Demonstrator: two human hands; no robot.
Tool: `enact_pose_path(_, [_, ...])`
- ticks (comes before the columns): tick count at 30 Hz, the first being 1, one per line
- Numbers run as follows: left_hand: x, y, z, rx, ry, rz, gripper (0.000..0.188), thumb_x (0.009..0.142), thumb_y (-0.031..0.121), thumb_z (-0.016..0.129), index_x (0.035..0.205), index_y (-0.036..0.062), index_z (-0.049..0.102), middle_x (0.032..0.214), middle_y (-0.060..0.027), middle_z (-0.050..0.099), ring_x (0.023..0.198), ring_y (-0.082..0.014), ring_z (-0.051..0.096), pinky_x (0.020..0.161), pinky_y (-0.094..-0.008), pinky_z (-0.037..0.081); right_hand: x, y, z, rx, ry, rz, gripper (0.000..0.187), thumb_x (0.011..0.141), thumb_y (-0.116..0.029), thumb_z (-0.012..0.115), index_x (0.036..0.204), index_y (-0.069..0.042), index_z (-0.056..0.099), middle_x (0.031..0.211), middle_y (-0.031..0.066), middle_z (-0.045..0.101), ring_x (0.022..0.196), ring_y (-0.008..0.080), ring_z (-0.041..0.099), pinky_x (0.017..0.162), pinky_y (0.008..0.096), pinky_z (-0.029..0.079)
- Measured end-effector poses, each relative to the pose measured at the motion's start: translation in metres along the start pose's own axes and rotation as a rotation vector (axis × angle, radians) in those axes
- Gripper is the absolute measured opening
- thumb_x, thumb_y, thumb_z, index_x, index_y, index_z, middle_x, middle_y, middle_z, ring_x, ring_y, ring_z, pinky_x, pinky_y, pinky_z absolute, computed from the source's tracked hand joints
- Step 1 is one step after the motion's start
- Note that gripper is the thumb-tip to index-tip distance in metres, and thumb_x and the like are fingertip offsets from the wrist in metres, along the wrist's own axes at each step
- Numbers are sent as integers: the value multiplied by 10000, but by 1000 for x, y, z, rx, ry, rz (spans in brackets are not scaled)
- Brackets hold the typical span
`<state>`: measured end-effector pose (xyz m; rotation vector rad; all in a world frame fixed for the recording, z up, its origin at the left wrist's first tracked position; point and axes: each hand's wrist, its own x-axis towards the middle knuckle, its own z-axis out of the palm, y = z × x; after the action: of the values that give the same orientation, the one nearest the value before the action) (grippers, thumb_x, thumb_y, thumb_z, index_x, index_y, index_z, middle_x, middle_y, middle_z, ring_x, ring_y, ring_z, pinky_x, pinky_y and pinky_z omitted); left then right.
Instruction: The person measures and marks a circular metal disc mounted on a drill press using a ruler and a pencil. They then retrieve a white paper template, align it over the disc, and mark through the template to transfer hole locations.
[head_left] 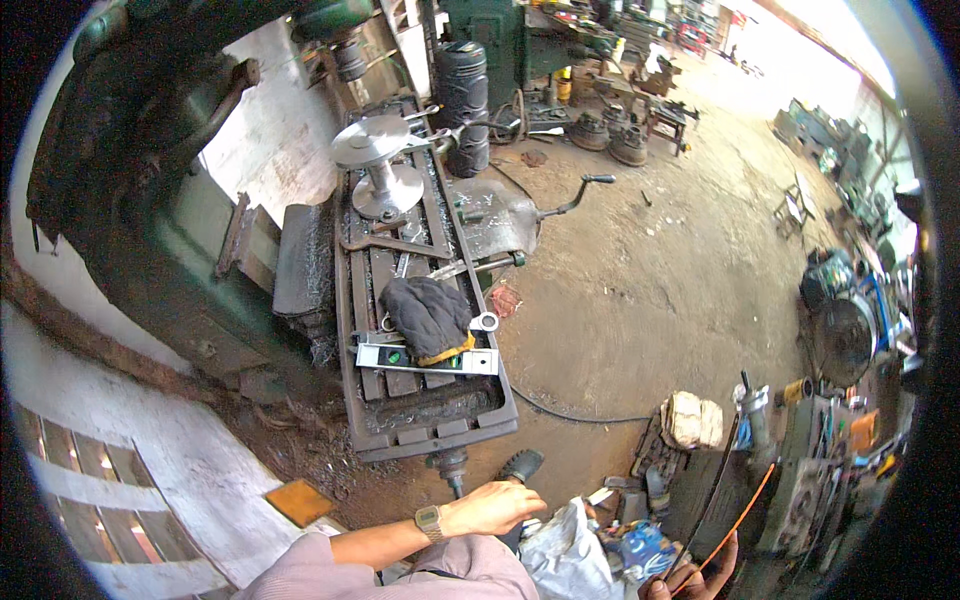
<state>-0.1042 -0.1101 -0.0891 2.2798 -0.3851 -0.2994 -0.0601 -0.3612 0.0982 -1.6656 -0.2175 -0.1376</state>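
Note:
My left hand (pixel 495 508), with a watch (pixel 429 523) on its wrist, reaches across in front of my body near the lower middle. Its fingers are loosely extended and nothing shows in them. At the lower right edge my right hand (pixel 708 572) is closed around a thin orange rod (pixel 742 520) that slants up and to the right. A long thin dark strip (pixel 712 490) runs beside the rod; whether my fingers hold it too is unclear. Beyond my left hand, a dark work glove (pixel 428 312) and a spirit level (pixel 375 356) lie on the slotted machine table (pixel 430 434).
A flanged metal part (pixel 388 178) stands on the machine table, near a crank handle (pixel 580 196). A black cylinder (pixel 462 110) is behind. At lower right are a light plastic bag (pixel 568 555), a folded cloth bundle (pixel 690 420) and a cluttered bench (pixel 800 500). A cable (pixel 590 418) crosses the floor.

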Motion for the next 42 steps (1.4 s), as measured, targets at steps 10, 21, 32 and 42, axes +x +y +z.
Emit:
enact_pose_path(10, [93, -22, -46, -381, 162, -65, 295, 907, 131, 604, 1190, 49, 594, 1018, -116, 642, 1007, -318, 619, 771, -433, 504, 165, 15, 56, -119, -176, -21, 882, 749, -99, 841, 1485, -27, 359, 831, -38, 547, 575, 36, 383, 513, 192, 294])
enact_pose_path(21, [121, -41, -79, -299, 382, -251, 256, 907, 166, 625, 1147, 79, 635, 1017, -86, 636, 1010, -255, 590, 898, -394, 443, 270, 47, 136, 78, -487, 146, 892, 734, -105, 863, 1475, -27, 373, 923, -28, 578, 739, 65, 502, 637, 185, 391])
enact_pose_path(32, [268, -52, -177, -476, 777, -395, 273, 963, 242, 609, 1163, 67, 671, 1030, -134, 695, 926, -285, 663, 834, -404, 510, 453, 117, 155, 144, -663, 48, 805, 692, 2, 691, 1434, 30, 382, 595, -33, 479, 501, 53, 414, 482, 209, 314])
enact_pose_path(42, [482, -67, -314, -684, 859, -221, 303, 982, 189, 598, 1261, 74, 623, 938, -50, 617, 865, -162, 587, 812, -312, 489, 673, 142, 147, 58, -602, -36, 920, 677, 1, 620, 1514, -8, 239, 529, -51, 380, 470, 41, 394, 455, 199, 352])
